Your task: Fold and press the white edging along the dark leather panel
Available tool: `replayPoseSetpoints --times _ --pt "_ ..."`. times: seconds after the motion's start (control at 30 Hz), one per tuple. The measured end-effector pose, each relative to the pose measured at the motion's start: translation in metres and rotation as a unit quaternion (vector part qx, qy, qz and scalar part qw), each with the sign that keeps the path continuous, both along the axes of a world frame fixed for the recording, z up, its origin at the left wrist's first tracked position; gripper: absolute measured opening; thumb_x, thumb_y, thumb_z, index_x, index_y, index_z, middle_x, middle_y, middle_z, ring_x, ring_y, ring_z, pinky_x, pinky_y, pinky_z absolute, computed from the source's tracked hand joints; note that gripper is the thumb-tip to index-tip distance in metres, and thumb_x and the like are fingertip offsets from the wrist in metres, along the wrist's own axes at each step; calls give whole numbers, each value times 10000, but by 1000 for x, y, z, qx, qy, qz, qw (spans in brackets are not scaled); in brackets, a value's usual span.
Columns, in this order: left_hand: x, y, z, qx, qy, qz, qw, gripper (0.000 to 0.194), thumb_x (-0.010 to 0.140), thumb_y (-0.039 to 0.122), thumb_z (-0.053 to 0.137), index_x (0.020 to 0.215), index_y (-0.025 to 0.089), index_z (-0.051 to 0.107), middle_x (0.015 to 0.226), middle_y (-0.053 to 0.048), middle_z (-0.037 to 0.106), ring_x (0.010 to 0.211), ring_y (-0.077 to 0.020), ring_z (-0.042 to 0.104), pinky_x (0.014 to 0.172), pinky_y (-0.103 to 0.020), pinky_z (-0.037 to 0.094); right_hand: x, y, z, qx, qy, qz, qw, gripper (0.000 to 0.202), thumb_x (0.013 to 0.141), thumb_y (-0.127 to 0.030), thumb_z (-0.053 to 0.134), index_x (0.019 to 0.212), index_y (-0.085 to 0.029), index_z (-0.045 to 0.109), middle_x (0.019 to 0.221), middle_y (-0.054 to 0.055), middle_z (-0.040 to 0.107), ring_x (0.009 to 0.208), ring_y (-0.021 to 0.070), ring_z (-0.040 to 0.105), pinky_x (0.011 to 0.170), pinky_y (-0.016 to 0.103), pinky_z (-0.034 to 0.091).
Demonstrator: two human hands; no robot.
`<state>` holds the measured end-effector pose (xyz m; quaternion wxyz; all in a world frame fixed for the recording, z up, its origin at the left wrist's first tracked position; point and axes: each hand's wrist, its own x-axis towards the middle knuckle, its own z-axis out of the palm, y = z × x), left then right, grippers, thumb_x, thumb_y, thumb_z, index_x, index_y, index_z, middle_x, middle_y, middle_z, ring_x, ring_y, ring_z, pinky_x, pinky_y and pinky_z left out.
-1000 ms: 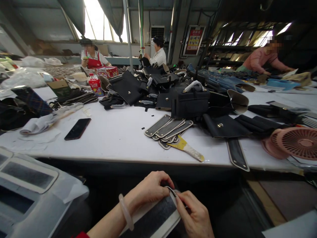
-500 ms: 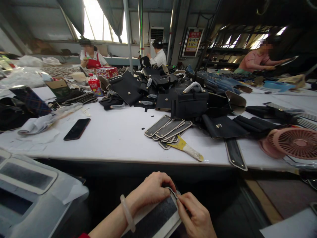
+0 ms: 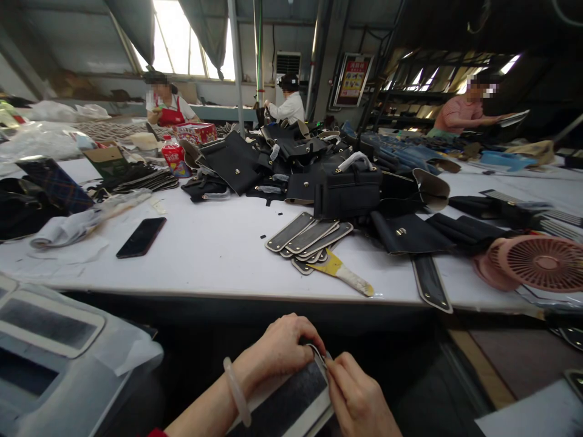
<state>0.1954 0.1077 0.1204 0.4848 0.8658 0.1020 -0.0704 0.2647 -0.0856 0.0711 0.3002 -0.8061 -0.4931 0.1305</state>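
Pinching rounded end of dark panel (image 3: 285, 397), pale-edged, held in lap below table edge (image 3: 228, 290). Head view: left hand (image 3: 277, 349) closed over panel's upper corner, fingers curled; right hand (image 3: 359, 397) closed, fingertips nipping edge trim beside left thumb. Stack of matching panels (image 3: 310, 237) on table, scraper (image 3: 344, 273) touching it, phone (image 3: 141, 237) well apart. Risk, as judged: trim slipping from narrow fingertip grip, or panel sliding off lap since nothing supports its lower end.
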Motion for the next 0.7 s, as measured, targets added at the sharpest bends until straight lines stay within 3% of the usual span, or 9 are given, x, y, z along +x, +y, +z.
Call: replayPoseSetpoints --times 0.1,0.2,0.3,0.37,0.47,0.53,0.6,0.7 --pt "-1 0 2 4 5 8 1000 342 665 181 514 856 303 769 939 17 725 944 -214 592 869 -330 443 -1 1 4 -7 28 17 999 293 996 -266 342 975 -216 630 890 71 581 744 189 618 691 290 500" --pt "-2 1 3 6 9 23 1000 344 664 191 510 869 282 770 890 -7 720 870 -205 606 790 -320 448 -2 5 12 43 111 -29 992 302 995 -355 397 884 -228 647 831 35 560 728 169 591 680 275 456" --pt "-2 1 2 -3 10 27 1000 335 661 185 508 857 269 767 853 -2 725 822 -183 622 742 -291 441 3 10 17 71 231 -77 967 420 962 -486 456 696 -204 616 736 11 518 682 158 527 626 279 392" --pt "-1 1 1 -10 11 29 999 324 671 190 511 859 268 764 844 5 734 821 -178 629 737 -281 437 9 14 14 68 333 -106 934 503 908 -580 513 597 -186 533 649 -12 451 608 136 435 564 278 331" --pt "-1 1 -1 -19 12 35 999 307 678 192 521 858 262 760 842 9 737 823 -170 634 729 -265 431 16 20 5 66 487 -129 862 511 763 -643 682 645 -185 488 599 -51 412 560 100 341 519 248 262" --pt "-2 0 -3 -25 11 40 999 299 673 188 527 851 255 757 843 8 732 822 -165 630 710 -253 424 19 23 2 68 580 -120 803 493 712 -597 766 721 -189 489 621 -60 450 554 86 352 516 223 272" --pt "-3 0 -5 -33 9 46 998 284 675 195 537 849 253 755 854 6 727 834 -166 624 702 -246 418 20 25 2 68 649 -98 751 429 738 -517 785 799 -186 520 674 -51 497 572 81 403 547 211 333" --pt "-4 1 -8 -49 6 50 998 266 680 207 548 845 254 751 851 15 720 813 -157 613 686 -237 410 22 26 8 61 698 -60 711 318 794 -407 770 916 -169 597 761 -21 553 666 90 502 673 222 425"
